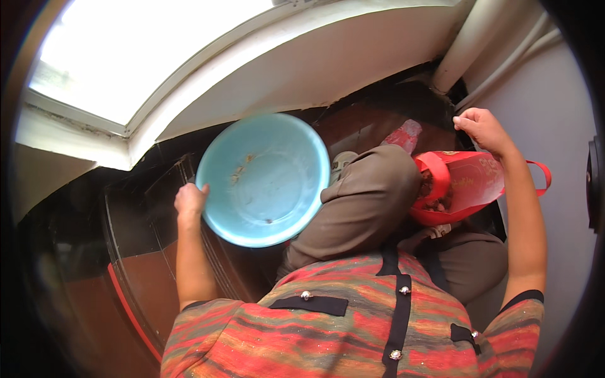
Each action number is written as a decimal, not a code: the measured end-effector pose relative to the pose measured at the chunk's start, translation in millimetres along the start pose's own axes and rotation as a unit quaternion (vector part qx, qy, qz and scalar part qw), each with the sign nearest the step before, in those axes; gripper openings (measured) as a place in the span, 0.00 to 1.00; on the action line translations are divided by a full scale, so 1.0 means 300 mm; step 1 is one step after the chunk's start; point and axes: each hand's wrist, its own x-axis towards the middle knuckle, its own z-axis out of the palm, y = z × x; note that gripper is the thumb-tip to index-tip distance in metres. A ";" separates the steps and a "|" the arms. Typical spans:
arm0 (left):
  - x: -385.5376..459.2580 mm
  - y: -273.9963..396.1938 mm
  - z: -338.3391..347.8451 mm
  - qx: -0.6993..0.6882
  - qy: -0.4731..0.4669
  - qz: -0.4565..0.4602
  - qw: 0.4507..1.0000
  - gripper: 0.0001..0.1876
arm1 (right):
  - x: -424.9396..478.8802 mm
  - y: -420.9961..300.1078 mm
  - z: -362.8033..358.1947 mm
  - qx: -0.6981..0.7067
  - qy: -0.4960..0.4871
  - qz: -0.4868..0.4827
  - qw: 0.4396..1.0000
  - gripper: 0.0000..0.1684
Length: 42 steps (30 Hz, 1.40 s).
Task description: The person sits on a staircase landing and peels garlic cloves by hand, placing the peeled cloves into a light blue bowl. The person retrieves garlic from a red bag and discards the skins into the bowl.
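My left hand [191,197] grips the left rim of a light blue plastic basin [264,175], thumb over the edge. The basin is tilted towards me, and a few small brown bits [242,170] cling to its inside. Its right side meets my trousered knee. My right hand [483,130] is raised at the right with fingers curled together; I see nothing in it. Below that hand, a red carrier bag [477,182] with handles and printed writing lies between my legs, its mouth facing left. Brown, lumpy pieces [437,204] show inside it.
Beyond my knee lies a crumpled pink plastic bag [404,134] on dark tiles. A white pipe [465,47] stands in the corner beside a pale curtain or cloth [557,118]. A bright window [127,52] with a white sill is ahead; brown steps [146,269] are at left.
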 end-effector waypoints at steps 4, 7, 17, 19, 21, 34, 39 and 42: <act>0.120 0.026 -0.021 0.057 0.031 0.040 0.997 0.25 | -0.119 0.016 -0.045 -0.036 0.038 0.029 0.998 0.12; 0.177 0.067 -0.022 0.109 0.017 0.072 0.991 0.25 | -0.181 0.037 -0.029 -0.037 0.007 0.041 0.998 0.12; 0.217 0.163 -0.035 0.203 -0.003 0.136 0.970 0.28 | -0.215 0.165 0.071 0.014 -0.024 0.038 0.999 0.11; 0.213 0.160 -0.041 0.194 0.010 0.159 0.968 0.28 | -0.220 0.161 0.077 0.026 -0.019 0.058 0.998 0.10; 0.215 0.155 -0.048 0.179 0.015 0.163 0.970 0.26 | -0.212 0.149 0.087 0.047 -0.021 0.046 0.998 0.09; 0.312 0.164 0.057 0.116 0.157 0.233 0.953 0.22 | -0.197 0.183 0.082 -0.003 -0.054 0.019 0.998 0.09; 0.332 0.205 0.130 0.101 0.106 0.254 0.956 0.18 | -0.202 0.178 0.093 0.013 -0.040 0.028 0.999 0.09; 0.329 0.211 0.178 0.100 0.112 0.231 0.961 0.19 | -0.223 0.194 0.099 -0.010 -0.022 0.002 1.000 0.10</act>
